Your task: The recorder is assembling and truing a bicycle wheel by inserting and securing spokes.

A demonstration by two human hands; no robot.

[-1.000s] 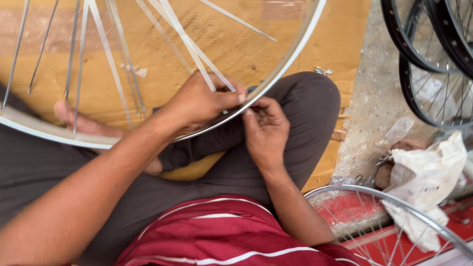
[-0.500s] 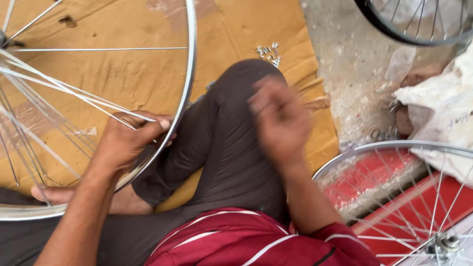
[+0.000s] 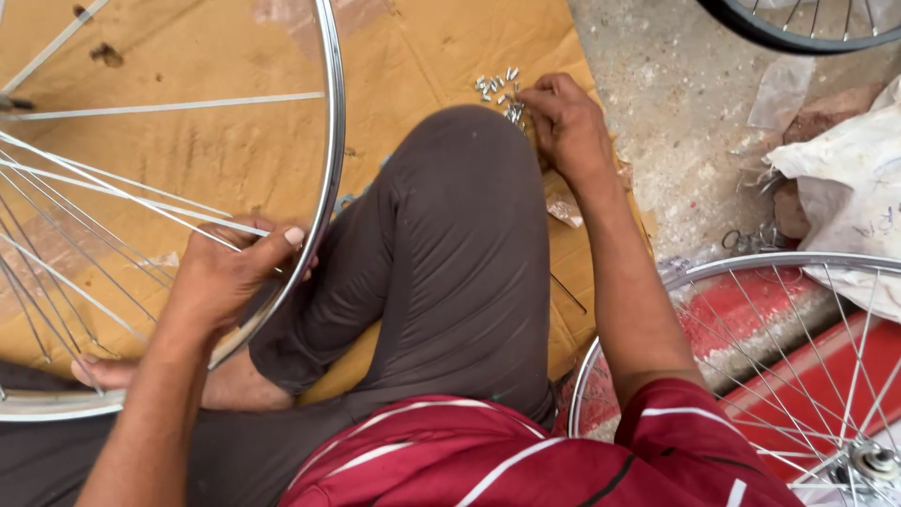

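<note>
Pinching spokes (image 3: 202, 218), left hand (image 3: 225, 277); right fingertips (image 3: 527, 101) hidden.

We are in a bike repair workshop, down on the floor. We sit on flat brown cardboard (image 3: 235, 150) spread over rough concrete (image 3: 676, 113). Bike wheels are all around us: a shiny silver rim (image 3: 330, 169) with thin spokes (image 3: 169, 105), another spoked wheel (image 3: 798, 357) by our side, and a black tyre (image 3: 798, 33) further off. A little pile of small metal nipples (image 3: 497, 89) lies on the cardboard.
</note>
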